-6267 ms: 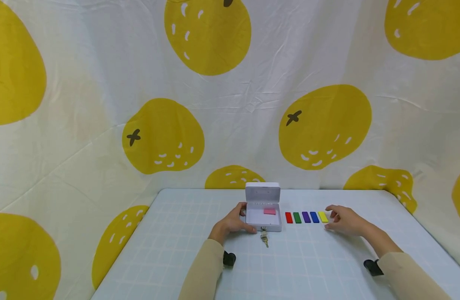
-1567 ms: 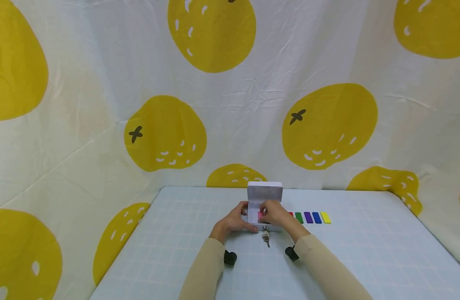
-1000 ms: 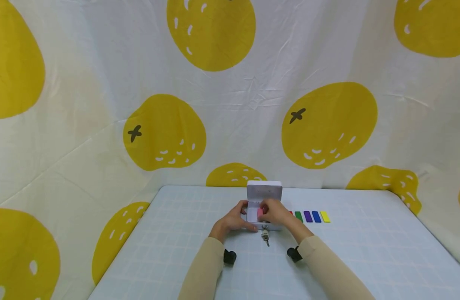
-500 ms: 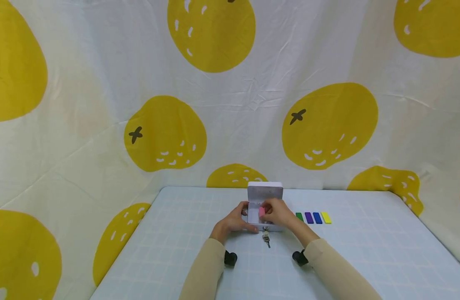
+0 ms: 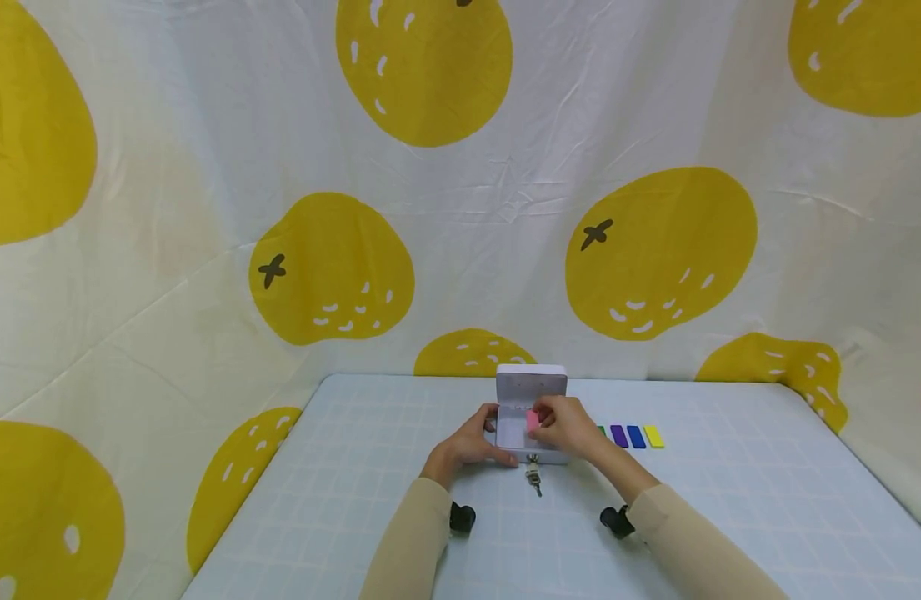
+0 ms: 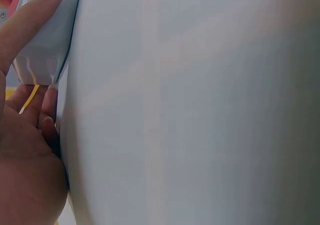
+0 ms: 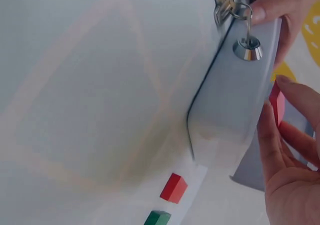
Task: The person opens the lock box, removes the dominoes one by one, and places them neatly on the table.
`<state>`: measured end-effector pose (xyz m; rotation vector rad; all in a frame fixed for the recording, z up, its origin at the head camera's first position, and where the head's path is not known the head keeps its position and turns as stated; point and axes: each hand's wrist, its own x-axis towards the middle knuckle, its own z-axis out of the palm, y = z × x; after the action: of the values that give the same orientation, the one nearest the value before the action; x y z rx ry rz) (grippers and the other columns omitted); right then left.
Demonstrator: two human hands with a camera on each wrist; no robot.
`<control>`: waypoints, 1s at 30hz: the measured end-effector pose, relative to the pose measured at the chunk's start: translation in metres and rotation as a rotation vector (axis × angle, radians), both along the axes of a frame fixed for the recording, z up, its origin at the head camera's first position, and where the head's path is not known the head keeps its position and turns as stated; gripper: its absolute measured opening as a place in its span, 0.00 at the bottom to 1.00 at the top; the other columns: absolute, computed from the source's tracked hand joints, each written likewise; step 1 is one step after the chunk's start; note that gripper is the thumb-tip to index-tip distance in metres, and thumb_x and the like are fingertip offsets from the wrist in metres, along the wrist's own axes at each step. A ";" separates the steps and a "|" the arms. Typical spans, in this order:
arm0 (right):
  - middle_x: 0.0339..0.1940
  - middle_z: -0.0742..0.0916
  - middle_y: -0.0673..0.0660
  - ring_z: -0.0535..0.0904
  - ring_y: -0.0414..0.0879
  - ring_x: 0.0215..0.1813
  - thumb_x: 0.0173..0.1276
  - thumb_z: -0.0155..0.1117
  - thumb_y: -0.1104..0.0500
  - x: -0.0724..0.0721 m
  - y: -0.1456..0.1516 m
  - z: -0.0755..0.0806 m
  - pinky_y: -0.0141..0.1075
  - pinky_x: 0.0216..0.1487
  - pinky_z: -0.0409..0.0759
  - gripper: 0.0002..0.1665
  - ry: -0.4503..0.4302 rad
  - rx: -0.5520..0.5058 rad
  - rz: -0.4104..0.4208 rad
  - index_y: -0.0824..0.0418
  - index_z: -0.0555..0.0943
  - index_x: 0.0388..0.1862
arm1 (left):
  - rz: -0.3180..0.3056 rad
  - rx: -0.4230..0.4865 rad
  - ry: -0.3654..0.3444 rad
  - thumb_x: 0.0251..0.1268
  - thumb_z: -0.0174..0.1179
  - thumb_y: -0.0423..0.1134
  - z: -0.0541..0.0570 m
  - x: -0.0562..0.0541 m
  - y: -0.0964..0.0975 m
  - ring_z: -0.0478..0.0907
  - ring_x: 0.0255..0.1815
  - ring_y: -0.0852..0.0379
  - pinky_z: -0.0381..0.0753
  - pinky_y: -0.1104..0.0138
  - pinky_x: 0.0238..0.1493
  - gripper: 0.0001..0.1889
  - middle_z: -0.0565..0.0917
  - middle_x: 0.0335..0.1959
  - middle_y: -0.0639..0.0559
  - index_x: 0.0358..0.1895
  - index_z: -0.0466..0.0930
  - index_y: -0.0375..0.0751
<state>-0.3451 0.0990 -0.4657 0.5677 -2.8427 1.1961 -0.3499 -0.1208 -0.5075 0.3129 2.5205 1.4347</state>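
Observation:
A white metal lock box [image 5: 512, 433] stands on the table with its lid [image 5: 531, 387] raised at the back. My left hand [image 5: 468, 439] holds the box's left side, thumb along the front wall, as the left wrist view also shows. Over the right part of the box, my right hand [image 5: 568, 427] pinches a small pink block [image 5: 533, 420] between thumb and fingers. The right wrist view shows the pink block [image 7: 278, 105] on edge at the box rim; whether it touches the box floor is hidden. Keys [image 7: 225, 7] hang from the front lock [image 7: 248, 49].
Right of the box, a row of blocks lies on the table [image 5: 317, 500]: red [image 7: 174, 188], hidden in the head view, then green [image 5: 602, 431], partly covered, purple [image 5: 618, 436], blue [image 5: 636, 437] and yellow [image 5: 654, 437]. A fruit-patterned curtain [image 5: 490, 275] hangs behind.
The pink block lay flat in the box at first, my right hand by the yellow block. My right hand since took hold of it and has shifted it rightward. My left hand stays on the box.

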 end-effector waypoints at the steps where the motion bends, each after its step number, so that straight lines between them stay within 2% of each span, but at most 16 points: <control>1: 0.32 0.83 0.52 0.78 0.46 0.35 0.60 0.79 0.63 0.002 0.002 0.001 0.37 0.42 0.82 0.15 0.000 -0.002 -0.002 0.63 0.84 0.45 | 0.001 -0.002 -0.001 0.43 0.85 0.43 0.000 0.000 0.000 0.69 0.55 0.51 0.68 0.55 0.59 0.49 0.74 0.54 0.53 0.71 0.65 0.51; 7: 0.35 0.83 0.54 0.78 0.47 0.37 0.61 0.77 0.65 0.008 0.015 0.005 0.37 0.43 0.83 0.17 -0.010 -0.015 -0.007 0.65 0.83 0.47 | -0.008 0.012 -0.002 0.44 0.85 0.42 -0.001 0.000 0.000 0.69 0.56 0.51 0.68 0.54 0.61 0.48 0.73 0.55 0.52 0.71 0.65 0.50; 19: 0.34 0.83 0.54 0.76 0.46 0.36 0.61 0.77 0.64 0.007 0.039 0.001 0.34 0.39 0.80 0.17 0.041 0.028 -0.002 0.66 0.83 0.48 | -0.008 0.021 0.005 0.43 0.85 0.40 -0.002 -0.002 0.000 0.68 0.56 0.50 0.67 0.54 0.62 0.49 0.73 0.55 0.51 0.71 0.65 0.49; 30: 0.33 0.83 0.55 0.76 0.47 0.36 0.62 0.77 0.65 0.008 0.053 0.000 0.37 0.39 0.79 0.17 0.030 0.081 0.000 0.68 0.83 0.47 | -0.012 0.018 0.009 0.42 0.85 0.39 -0.003 -0.003 0.000 0.68 0.56 0.51 0.67 0.54 0.61 0.50 0.73 0.55 0.52 0.72 0.65 0.49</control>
<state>-0.3372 0.1520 -0.4656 0.5832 -2.8773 1.0667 -0.3533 -0.1211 -0.5107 0.3379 2.5101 1.4556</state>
